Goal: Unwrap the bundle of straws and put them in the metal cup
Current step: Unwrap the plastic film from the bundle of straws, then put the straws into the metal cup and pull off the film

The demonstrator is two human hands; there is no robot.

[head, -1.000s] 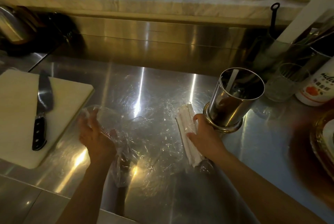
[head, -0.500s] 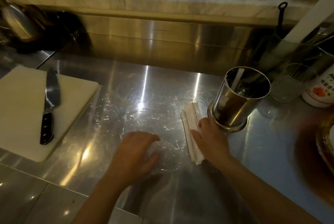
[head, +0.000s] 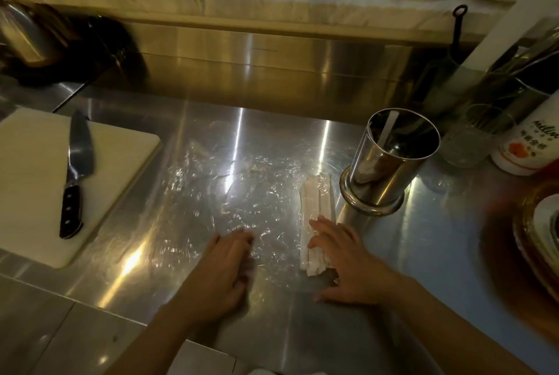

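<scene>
A bundle of white paper-wrapped straws [head: 317, 202] lies on a sheet of clear plastic wrap [head: 236, 181] spread flat over the steel counter. My right hand [head: 348, 265] rests palm down on the near end of the bundle, fingers spread. My left hand [head: 223, 268] presses flat on the wrap to the left of the straws and holds nothing. The metal cup [head: 390, 160] stands upright just right of the bundle, with one white straw [head: 387, 129] leaning inside it.
A white cutting board [head: 30, 181] with a black-handled knife [head: 74, 178] lies at the left. A glass [head: 475, 138], a white bottle [head: 529, 144] and utensils crowd the right. A brown tray [head: 532, 235] sits at the far right edge. Plates stand on the marble shelf behind.
My left hand let go of the lifted plastic wrap, which now lies flat, and moved right to press on it. My right hand shifted down to the near end of the straws.
</scene>
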